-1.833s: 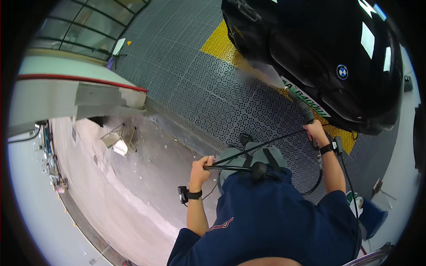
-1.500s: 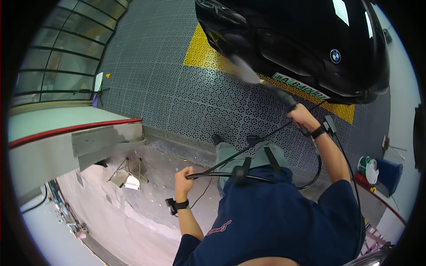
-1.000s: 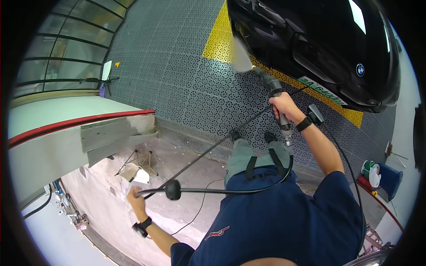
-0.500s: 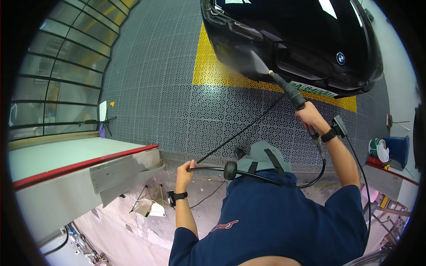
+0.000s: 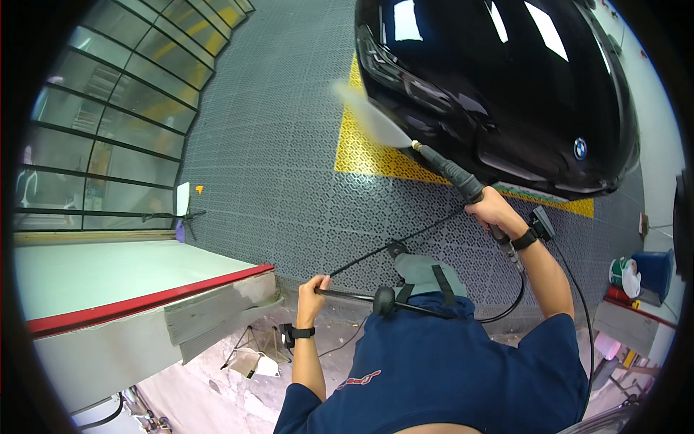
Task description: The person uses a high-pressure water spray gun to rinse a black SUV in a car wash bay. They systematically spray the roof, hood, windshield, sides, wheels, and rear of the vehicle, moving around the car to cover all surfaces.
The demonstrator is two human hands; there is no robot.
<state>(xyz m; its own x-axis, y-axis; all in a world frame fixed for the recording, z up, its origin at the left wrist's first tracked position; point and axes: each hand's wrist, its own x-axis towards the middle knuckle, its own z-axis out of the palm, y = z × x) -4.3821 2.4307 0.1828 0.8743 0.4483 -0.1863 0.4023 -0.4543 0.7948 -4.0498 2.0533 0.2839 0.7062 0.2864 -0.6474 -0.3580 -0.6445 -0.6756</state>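
My right hand (image 5: pixel 494 210) grips a black pressure washer gun (image 5: pixel 457 177) by its handle. From its brass nozzle a white fan of water spray (image 5: pixel 372 119) shoots toward the far left, beside the front corner of a black car (image 5: pixel 499 87). My left hand (image 5: pixel 312 295) is closed around the black hose (image 5: pixel 347 295), out to the left of my body. The hose bears a round black piece (image 5: pixel 384 300) near my waist and loops up to the gun's handle on the right. Another stretch of hose (image 5: pixel 390 246) runs from near my left hand toward the car.
Grey grid floor tiles (image 5: pixel 289 166) with a yellow border (image 5: pixel 359 148) lie under the car. A red-edged ledge (image 5: pixel 159 296) stands at left below a glass-paned door (image 5: pixel 116 123). At right are a blue bin (image 5: pixel 650 271) and a green-white bucket (image 5: pixel 619 273). A folding stool (image 5: pixel 253 362) stands behind my left arm.
The gun and its spray have swung left, off the bumper and past the car's front corner. The car sits lower and farther right in view. Both hands keep their hold.
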